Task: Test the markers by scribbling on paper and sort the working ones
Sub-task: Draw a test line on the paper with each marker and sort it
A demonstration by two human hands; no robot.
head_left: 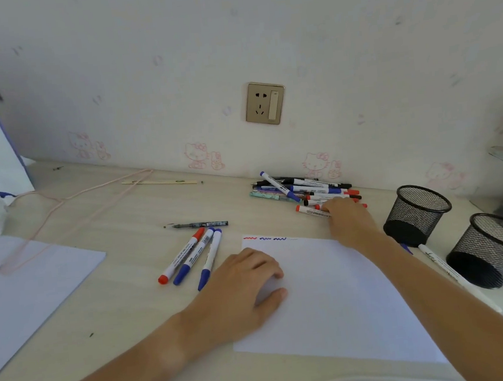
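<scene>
Pale wall, light wood-grain table.
White wallpaper [170, 60] with faint pink cartoon cats; gold socket plate [265, 103] mid-wall just above the table [118, 221]. Soft, even light; table's near edge curved.

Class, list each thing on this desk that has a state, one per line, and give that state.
Test paper: flat, one red and two blue scribbles at its top edge.
Three sorted markers: capped, side by side.
Marker pile: capped, heaped by the wall.
Mesh cups: upright; contents cannot be told.
Left hand: rests on the paper.
Right hand: reaches into the pile; grip hidden.
</scene>
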